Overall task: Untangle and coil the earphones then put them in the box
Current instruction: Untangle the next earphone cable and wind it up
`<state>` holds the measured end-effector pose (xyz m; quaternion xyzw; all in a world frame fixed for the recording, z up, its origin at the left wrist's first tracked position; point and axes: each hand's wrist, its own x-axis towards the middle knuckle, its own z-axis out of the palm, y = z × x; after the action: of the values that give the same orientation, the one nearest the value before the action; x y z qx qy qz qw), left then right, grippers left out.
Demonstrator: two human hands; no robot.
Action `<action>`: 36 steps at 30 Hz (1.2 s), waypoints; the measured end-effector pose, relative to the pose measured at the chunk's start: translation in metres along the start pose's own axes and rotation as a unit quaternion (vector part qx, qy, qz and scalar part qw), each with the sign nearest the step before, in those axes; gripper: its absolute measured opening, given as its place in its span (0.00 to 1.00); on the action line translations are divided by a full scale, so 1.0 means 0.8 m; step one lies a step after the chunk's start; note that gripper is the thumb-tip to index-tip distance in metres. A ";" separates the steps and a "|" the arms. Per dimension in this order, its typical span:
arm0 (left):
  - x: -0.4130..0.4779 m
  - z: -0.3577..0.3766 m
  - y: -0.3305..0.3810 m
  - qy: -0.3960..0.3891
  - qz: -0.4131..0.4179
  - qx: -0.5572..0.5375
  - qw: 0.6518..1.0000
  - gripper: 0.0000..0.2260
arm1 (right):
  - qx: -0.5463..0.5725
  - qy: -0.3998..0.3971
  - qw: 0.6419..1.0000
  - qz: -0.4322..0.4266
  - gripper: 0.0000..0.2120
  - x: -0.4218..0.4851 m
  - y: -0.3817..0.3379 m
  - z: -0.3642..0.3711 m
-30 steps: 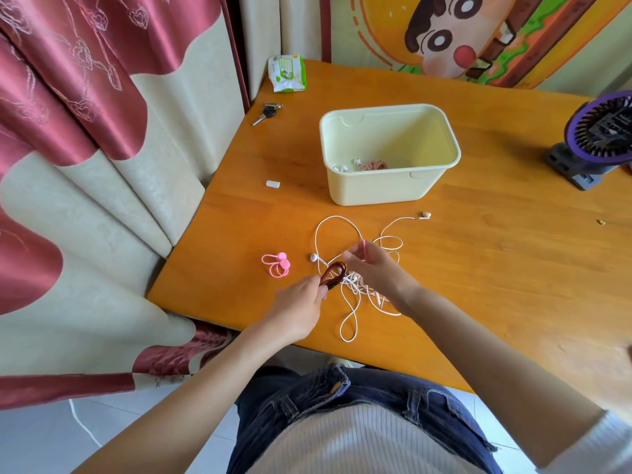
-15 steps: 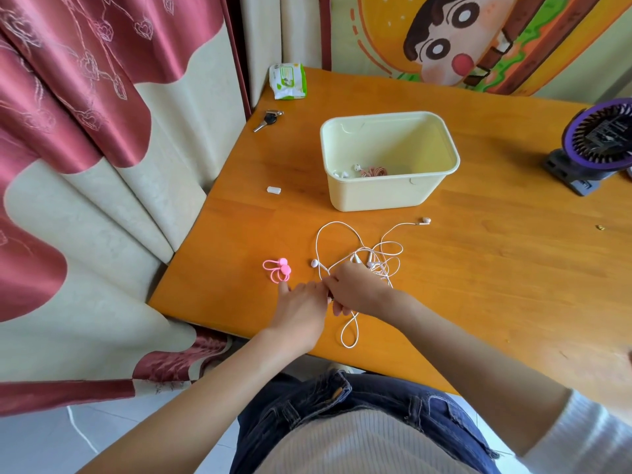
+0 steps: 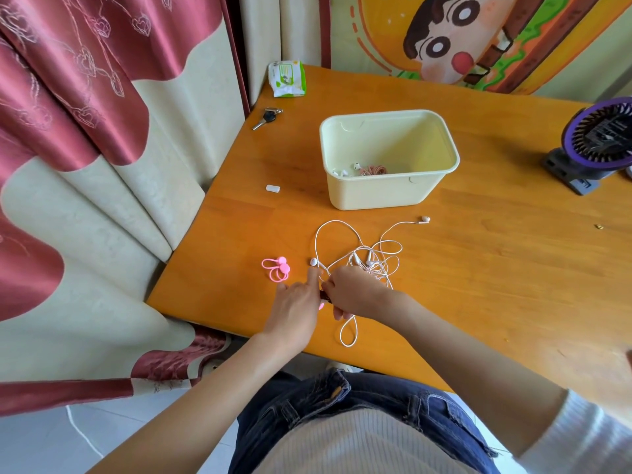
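A tangle of white earphones (image 3: 374,256) lies on the orange table (image 3: 496,268), one bud stretched out towards the cream box (image 3: 386,195). Inside the box are a coiled reddish earphone (image 3: 372,171) and white buds. At the table's front edge my left hand (image 3: 297,304) and my right hand (image 3: 355,292) meet around a small dark red earphone coil (image 3: 323,295), mostly hidden, with a bit of pink showing below it. Both hands grip it. My left index finger points straight out towards a white bud (image 3: 313,261). A loop of white cable hangs below my right hand.
Pink cable ties (image 3: 277,268) lie left of the hands. A small white piece (image 3: 273,188), keys (image 3: 266,116) and a pack of wipes (image 3: 286,78) sit along the left edge. A purple fan (image 3: 595,145) stands far right. Curtains hang to the left.
The hands have come together over the dark red coil, which showed as an open loop a second ago. My right hand drew back from the white tangle towards the table edge.
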<state>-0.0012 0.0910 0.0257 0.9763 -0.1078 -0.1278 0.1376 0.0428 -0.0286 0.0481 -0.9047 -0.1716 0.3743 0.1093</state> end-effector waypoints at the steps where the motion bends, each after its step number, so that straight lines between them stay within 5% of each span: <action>1: 0.000 -0.001 0.000 -0.006 0.005 0.000 1.000 0.11 | 0.010 -0.011 1.000 0.007 0.09 -0.001 0.000 0.000; 13: 0.003 0.008 -0.008 -0.056 -0.003 0.020 0.998 0.09 | -0.012 -0.034 0.999 -0.038 0.07 0.003 0.004 0.009; 18: 0.005 0.009 -0.012 -0.109 -0.021 0.023 0.994 0.11 | -0.031 -0.038 0.997 -0.065 0.15 -0.005 -0.001 0.004; 30: 0.034 -0.005 -0.015 -0.180 -0.158 -0.139 0.961 0.15 | 0.211 0.205 0.956 -0.007 0.07 -0.014 -0.017 0.028; 33: 0.045 -0.006 -0.021 -0.169 -0.195 -0.258 0.931 0.14 | 0.292 0.233 0.927 -0.022 0.04 -0.024 -0.018 0.035; 36: 0.044 -0.013 -0.021 -0.151 -0.253 -0.454 0.841 0.16 | 0.452 0.215 0.865 -0.001 0.03 -0.033 -0.016 0.043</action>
<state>0.0378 0.1003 0.0227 0.7667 0.1932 -0.3387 0.5101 -0.0020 -0.0247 0.0448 -0.8140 0.0430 0.2065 0.5412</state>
